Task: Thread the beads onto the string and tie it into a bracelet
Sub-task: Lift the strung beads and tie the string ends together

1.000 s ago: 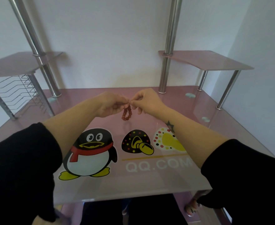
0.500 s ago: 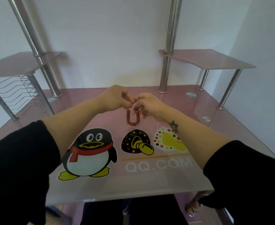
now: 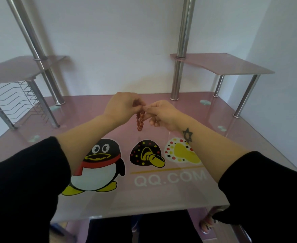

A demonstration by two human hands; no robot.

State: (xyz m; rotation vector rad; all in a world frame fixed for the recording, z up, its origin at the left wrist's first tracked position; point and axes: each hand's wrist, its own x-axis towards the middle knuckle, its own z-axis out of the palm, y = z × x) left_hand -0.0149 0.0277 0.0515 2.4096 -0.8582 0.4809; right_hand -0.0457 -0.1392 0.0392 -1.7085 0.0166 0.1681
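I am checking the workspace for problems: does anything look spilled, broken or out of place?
Nothing stands out. The red bead strand hangs as a loop pinched between the left hand and the right hand above the pink desk, and no spilled beads show on it.

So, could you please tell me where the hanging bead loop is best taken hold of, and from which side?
Probably the lower bend of the bead loop, approached from below on the near side. Its top is pinched between the left hand and the right hand, while the rest hangs free above the pink table, so only the bottom is open.
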